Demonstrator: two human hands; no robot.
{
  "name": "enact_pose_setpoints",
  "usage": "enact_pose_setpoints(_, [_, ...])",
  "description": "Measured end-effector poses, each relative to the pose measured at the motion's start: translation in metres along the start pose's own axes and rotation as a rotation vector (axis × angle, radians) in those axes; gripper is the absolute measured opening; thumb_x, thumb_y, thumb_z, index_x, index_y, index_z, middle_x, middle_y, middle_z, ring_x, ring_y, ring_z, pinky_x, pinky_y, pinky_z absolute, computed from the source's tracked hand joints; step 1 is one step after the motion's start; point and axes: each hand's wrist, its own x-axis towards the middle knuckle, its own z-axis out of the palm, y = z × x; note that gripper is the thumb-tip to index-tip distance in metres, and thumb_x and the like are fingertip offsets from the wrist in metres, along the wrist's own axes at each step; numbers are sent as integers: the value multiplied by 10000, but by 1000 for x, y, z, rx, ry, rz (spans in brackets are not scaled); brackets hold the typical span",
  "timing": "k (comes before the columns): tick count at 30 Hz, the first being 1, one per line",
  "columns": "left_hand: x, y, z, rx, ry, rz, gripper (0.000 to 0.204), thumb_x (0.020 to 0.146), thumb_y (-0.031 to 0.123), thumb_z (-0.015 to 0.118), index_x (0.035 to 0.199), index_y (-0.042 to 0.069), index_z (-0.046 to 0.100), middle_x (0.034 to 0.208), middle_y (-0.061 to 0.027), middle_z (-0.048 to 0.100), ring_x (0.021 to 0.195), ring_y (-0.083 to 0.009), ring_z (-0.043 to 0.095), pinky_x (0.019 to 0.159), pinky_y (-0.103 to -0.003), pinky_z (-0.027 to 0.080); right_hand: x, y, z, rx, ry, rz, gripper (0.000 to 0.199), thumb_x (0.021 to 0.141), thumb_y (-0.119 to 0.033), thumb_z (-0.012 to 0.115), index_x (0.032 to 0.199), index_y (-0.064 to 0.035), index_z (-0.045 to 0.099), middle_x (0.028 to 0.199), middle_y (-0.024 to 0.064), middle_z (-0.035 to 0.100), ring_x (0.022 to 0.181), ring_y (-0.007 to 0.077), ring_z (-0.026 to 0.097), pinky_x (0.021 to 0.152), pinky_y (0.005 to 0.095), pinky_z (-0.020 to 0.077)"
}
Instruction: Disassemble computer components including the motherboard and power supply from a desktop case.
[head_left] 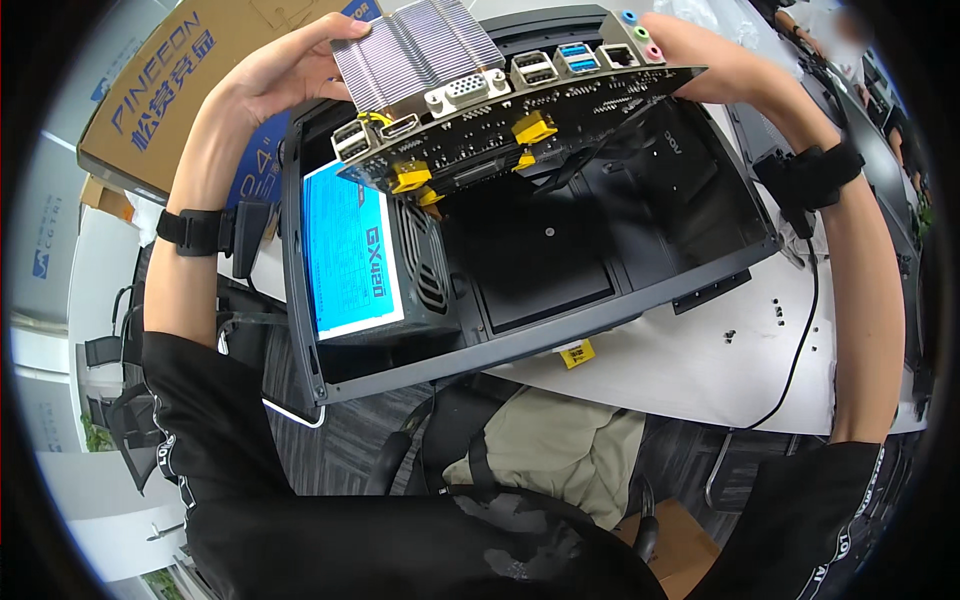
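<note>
Head view: left hand (285,65) and right hand (700,55) fingers grasp motherboard (500,110) ends, long axis left-right, ports facing the person.

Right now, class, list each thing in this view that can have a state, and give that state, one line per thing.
Motherboard: lifted above the case, tilted, held at both ends.
Left hand: grip closed on the motherboard's heatsink end.
Right hand: grip closed on the motherboard's audio-port end.
Computer case: lying on its side, open, board bay empty.
Power supply: seated inside the case.
Small screws: loose on the white table.
</note>
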Motion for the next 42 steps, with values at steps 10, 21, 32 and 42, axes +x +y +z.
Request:
enact_pose_setpoints(10, [17, -23, -33, 24, -5, 20, 608, 955, 470, 740, 1285, -37, 675, 1201, -131, 746, 1067, -168, 723, 994, -366, 540, 11, -39, -18, 239, -222, -171, 260, 988, -218, 704, 1094, 20, 691, 938, 88, 754, 850, 142, 610, 776, 351, 512])
enact_pose_setpoints(21, [12, -16, -29, 31, -6, 11, 596, 947, 441, 756, 1284, -44, 675, 1174, -141, 745, 1051, -177, 725, 978, -386, 559, -18, -93, -30, -786, 118, 74, 420, 863, -478, 696, 1075, -117, 725, 1017, 174, 672, 1002, 382, 589, 828, 520, 488])
enact_pose_setpoints(32, [-1, 0, 4, 6, -61, 58, 540, 953, 395, 755, 1277, -31, 675, 1180, -139, 735, 1048, -200, 728, 943, -393, 591, 8, -14, -6, -44, -13, -231, 354, 819, -82, 771, 1144, 32, 688, 1093, 227, 725, 1046, 365, 692, 961, 399, 515])
enact_pose_setpoints(42, [-24, 28, 41, 19, 8, -7, 602, 913, 290, 772, 1332, -106, 602, 1228, -168, 664, 1055, -199, 703, 904, -359, 617, 1, -49, -4, -195, -35, -24, 272, 842, -216, 718, 1083, -119, 800, 984, 136, 780, 968, 332, 740, 881, 428, 566])
